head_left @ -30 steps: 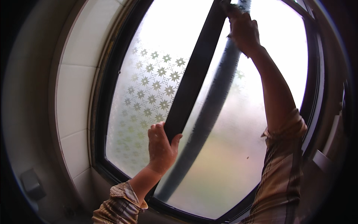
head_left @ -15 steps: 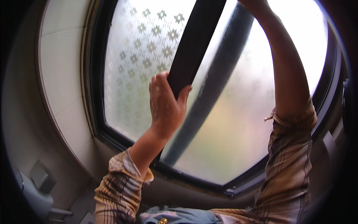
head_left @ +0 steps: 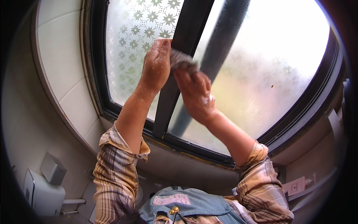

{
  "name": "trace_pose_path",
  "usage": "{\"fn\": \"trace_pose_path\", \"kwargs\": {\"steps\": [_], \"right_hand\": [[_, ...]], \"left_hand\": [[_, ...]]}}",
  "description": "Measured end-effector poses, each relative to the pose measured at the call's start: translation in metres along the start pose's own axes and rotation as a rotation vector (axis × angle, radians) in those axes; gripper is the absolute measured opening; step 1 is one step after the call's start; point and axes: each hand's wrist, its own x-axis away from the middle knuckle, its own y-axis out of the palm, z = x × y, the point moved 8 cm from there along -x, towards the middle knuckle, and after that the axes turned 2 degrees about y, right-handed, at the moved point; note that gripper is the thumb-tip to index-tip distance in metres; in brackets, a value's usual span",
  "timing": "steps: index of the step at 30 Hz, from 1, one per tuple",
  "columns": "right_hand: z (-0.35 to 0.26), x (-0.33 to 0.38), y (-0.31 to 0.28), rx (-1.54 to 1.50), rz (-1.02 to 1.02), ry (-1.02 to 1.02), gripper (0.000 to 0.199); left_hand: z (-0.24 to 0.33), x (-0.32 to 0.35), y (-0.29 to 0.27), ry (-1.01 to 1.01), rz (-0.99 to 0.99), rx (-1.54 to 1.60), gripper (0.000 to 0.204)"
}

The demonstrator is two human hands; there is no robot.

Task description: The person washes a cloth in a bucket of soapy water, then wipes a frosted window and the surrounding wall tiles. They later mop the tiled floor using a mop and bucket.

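Note:
A window with a black frame fills the middle of the view. Its left pane is frosted with a star-flower pattern, and the right pane looks misted. My left hand grips the left edge of the upright frame bar, its fingertips partly hidden. My right hand is closed on a grey-brown cloth, pressed against that same bar just right of my left hand. The cloth is blurred. White suds-like spots show on both hands.
Pale wall tiles line the left side of the window. At the lower left are a grey box and a white rounded unit. A pink box stands low on the right, near a pale curved strip.
My right hand has come down from the top edge to the bar, where the cloth now shows. My left hand sits higher in view, along the bar's left edge. The view has shifted.

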Motion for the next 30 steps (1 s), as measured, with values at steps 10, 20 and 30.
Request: {"fn": "trace_pose_path", "kwargs": {"steps": [10, 20, 30], "right_hand": [[-0.057, 0.120, 0.058, -1.274, -0.328, 0.469, 0.037], [-0.112, 0.194, 0.058, -2.623, -0.299, 1.524, 0.033], [-0.123, 0.182, 0.042, -1.595, -0.152, 0.719, 0.010]], "left_hand": [[0.013, 0.028, -0.010, -0.050, -0.036, -0.208, 0.039], [-0.065, 0.237, -0.080, -0.812, 0.053, -0.173, 0.025], [-0.050, 0.346, -0.050, -1.022, 0.183, 0.323, 0.045]]}}
